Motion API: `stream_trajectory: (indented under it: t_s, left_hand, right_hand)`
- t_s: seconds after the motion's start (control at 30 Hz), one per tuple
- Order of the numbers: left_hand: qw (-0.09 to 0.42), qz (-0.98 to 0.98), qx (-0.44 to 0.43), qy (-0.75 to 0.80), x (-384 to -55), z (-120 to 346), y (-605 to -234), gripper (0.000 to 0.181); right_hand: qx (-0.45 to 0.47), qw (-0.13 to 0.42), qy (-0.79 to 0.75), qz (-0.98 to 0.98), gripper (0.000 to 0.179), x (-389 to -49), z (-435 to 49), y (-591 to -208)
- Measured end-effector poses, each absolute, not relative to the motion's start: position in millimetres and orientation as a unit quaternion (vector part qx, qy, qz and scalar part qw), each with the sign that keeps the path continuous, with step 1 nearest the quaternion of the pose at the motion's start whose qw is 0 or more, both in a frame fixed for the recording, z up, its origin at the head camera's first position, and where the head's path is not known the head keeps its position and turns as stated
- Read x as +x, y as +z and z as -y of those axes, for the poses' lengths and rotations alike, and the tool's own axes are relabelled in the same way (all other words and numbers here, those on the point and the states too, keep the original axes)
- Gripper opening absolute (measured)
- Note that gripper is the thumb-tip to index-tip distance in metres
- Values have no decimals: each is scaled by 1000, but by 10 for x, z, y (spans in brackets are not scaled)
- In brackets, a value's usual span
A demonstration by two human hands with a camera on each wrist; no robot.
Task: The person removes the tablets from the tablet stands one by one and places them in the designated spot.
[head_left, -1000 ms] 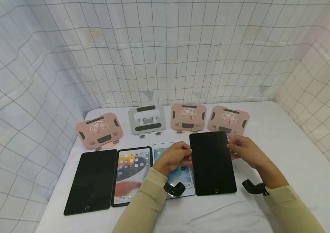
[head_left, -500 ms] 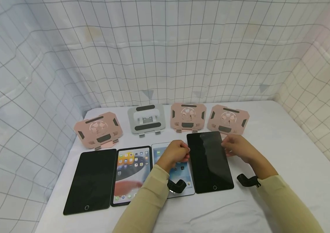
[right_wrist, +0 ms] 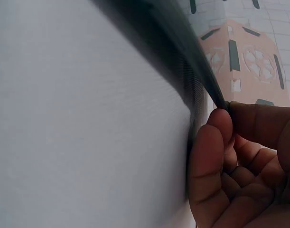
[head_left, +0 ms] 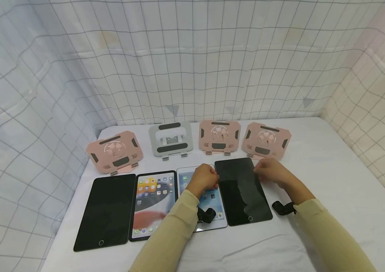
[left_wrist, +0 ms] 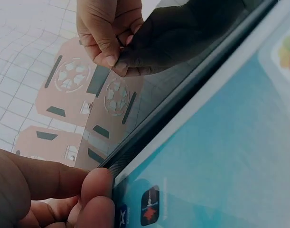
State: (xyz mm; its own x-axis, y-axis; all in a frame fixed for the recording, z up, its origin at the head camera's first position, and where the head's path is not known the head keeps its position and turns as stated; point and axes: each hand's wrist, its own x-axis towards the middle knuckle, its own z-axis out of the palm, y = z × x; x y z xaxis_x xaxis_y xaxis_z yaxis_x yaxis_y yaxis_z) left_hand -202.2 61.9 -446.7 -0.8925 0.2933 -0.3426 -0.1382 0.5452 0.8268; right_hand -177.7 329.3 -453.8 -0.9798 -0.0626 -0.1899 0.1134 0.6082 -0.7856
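A black tablet (head_left: 243, 192) with a round home button lies at the right end of a row of tablets, its top edge slightly raised. My right hand (head_left: 272, 172) pinches its right edge near the top, thumb above and fingertips beneath, as the right wrist view shows with the thin dark edge (right_wrist: 216, 88). On the opposite side, my left hand (head_left: 204, 179) pinches the left edge, its fingertips (left_wrist: 98, 183) over the white tablet (head_left: 209, 204) with the blue lit screen. The black glass (left_wrist: 182, 52) mirrors the right hand and a stand in the left wrist view.
Left of these lie a tablet with a lit home screen (head_left: 155, 207) and another black tablet (head_left: 105, 211). Behind stand three pink stands (head_left: 116, 151), (head_left: 207, 145), (head_left: 251, 145) and a grey stand (head_left: 155, 139). Checked cloth (head_left: 196, 87) encloses the back and sides.
Both hands have lowered the black tablet and shifted it slightly left, beside the white tablet. The tablets to the left and the stands have stayed put.
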Motion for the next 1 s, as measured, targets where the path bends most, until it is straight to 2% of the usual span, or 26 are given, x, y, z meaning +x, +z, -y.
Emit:
stream_trajectory:
  t_s: [0.4,0.6,1.0]
  left_hand:
    - [178,-893,80,406,-2049,-659,-4430,36]
    - [167,-901,65,394,-2041,-627,-4466,33]
    - [233,-838,62,489,-2094,-488,-4523,17]
  right_hand:
    - [24,97,-416,-904,12,-1843,-3229,-4511]
    - [26,116,-406,-906,12,-1875,-3140,-4542]
    - [26,123,-361,-924,12,-1886,-3244,-4546]
